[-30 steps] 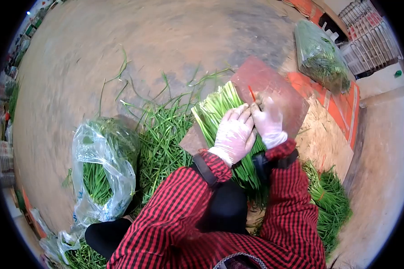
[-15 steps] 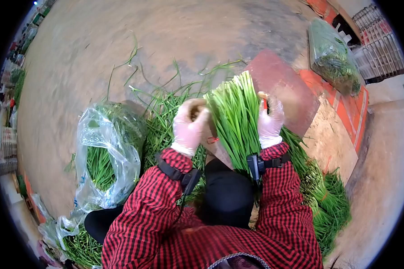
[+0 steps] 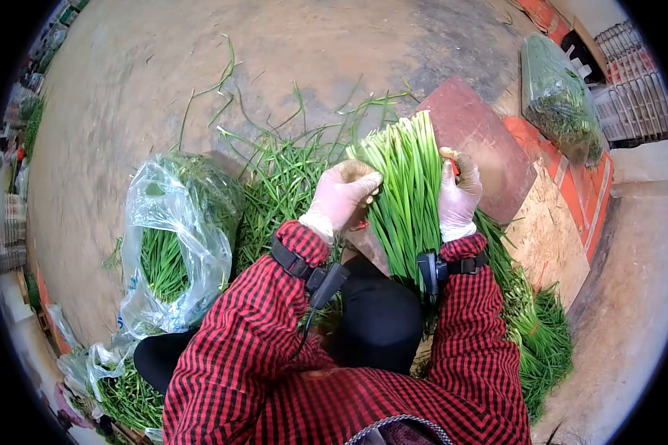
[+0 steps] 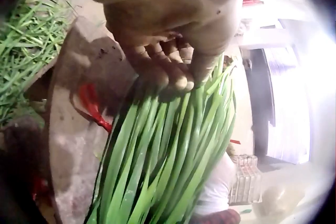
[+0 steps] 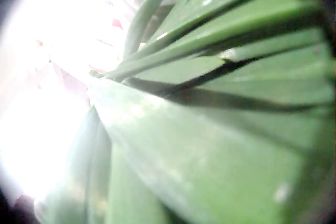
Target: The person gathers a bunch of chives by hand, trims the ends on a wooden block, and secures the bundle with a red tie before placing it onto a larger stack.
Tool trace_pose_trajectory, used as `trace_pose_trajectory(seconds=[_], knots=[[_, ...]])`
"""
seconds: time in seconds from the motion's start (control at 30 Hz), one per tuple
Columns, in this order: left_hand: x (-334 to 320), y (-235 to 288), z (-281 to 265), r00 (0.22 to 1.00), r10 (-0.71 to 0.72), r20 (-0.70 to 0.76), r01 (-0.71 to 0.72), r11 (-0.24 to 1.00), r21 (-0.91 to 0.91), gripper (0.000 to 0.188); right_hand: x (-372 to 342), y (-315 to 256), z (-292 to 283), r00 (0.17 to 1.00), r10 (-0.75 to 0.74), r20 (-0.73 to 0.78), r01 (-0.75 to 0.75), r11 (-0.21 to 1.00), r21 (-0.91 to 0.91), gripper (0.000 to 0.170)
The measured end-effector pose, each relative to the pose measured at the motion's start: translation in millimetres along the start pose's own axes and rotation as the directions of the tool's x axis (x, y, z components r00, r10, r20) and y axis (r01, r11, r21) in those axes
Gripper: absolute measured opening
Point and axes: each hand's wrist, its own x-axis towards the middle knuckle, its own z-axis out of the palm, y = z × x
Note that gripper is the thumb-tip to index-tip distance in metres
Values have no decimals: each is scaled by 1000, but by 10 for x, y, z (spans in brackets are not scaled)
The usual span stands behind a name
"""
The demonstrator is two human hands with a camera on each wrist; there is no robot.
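A bundle of green stalks (image 3: 404,193) with pale ends pointing away lies across a reddish board (image 3: 476,141). The gloved left hand (image 3: 341,196) is at its left edge; in the left wrist view that hand (image 4: 173,40) has curled fingers and thumb pinching stalks (image 4: 163,150). The gloved right hand (image 3: 460,194) is at the bundle's right side, a red tie (image 3: 453,167) pinched at its fingertips. Another red tie (image 4: 93,106) lies on the board left of the bundle. Blurred green leaves (image 5: 210,129) fill much of the right wrist view, hiding the right hand.
Loose stalks (image 3: 278,185) are spread left of the board, beside an open clear bag (image 3: 178,245) of greens. Tied bundles (image 3: 538,334) lie by the right forearm. A filled plastic bag (image 3: 560,96) and stacked crates (image 3: 634,81) stand at the far right.
The hands parted from the top of the bundle to its two sides. The left hand swung out left, then came back against the bundle's edge. The right hand kept the red tie.
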Motion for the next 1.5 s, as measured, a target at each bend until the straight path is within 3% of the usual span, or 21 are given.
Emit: trace_pose_trajectory(seconds=[0.1,0.17,0.27,0.33,0.37,0.4,0.47,0.5,0.6,0.7,0.8,0.83,0.9,1.0,1.1,1.13,1.3,1.33,1.4,1.47,1.5], knots=[[-76,14,-82,1000,-13,14,14,992,-129,9,-19,20,41,996,77,-38,-70,984,164,24],[-126,5,-221,999,-19,30,24,981,-191,8,-10,37,43,997,74,-35,-68,989,133,23],[-222,-56,-593,991,112,-75,-128,959,-252,15,18,-19,5,1000,16,-19,-16,1000,12,23],[-320,-43,-748,862,202,-465,-224,974,7,28,15,-13,-21,1000,-7,-20,7,1000,-11,23],[-294,-180,-891,760,319,-567,-178,940,290,43,12,22,-9,1000,-3,-24,4,1000,23,24],[-315,-169,-908,603,661,-446,-144,640,755,51,13,41,13,1000,1,-26,1,998,60,24],[-460,-262,-828,571,817,-78,-114,173,978,37,9,84,33,999,-29,-42,31,998,63,24],[-492,-279,-845,682,728,69,-240,133,962,16,2,74,35,999,-19,-48,22,996,81,24],[-566,-384,-696,770,631,89,-196,103,975,16,10,84,18,998,-47,-44,48,998,38,24],[-581,-343,-524,730,672,124,-239,80,968,21,14,111,14,996,-74,-41,73,997,-15,23],[-741,-167,-267,775,612,159,-295,127,947,49,14,114,26,998,-28,-47,29,999,17,22],[-715,-210,-240,762,610,220,-316,53,947,50,7,117,26,999,-18,-50,19,999,27,21],[-666,-286,-195,768,554,320,-377,-13,926,40,9,128,24,999,-5,-48,7,999,44,19],[-539,-366,-193,764,519,384,-418,-56,907,24,-2,181,54,993,97,-62,-81,971,223,17],[-530,-369,-245,759,523,387,-405,-86,910,16,45,165,40,984,169,-56,-148,951,271,13],[-555,-347,-279,759,528,382,-393,-97,915,15,51,114,28,982,177,-58,-163,968,192,12],[-729,-308,-605,777,561,286,-420,123,899,16,91,-45,-67,976,216,-22,-217,967,-135,11],[-761,-314,-593,816,505,281,-413,170,895,14,77,14,-50,975,223,-14,-224,971,-81,10],[-771,-341,-546,984,155,90,-170,652,739,22,73,99,-26,973,233,1,-233,972,28,10],[-752,-308,-423,987,33,156,-85,935,344,36,66,75,-31,973,232,-10,-232,973,6,11],[-735,-266,-370,978,-15,209,-9,994,113,43,70,44,-36,973,231,-17,-232,973,-5,11]])
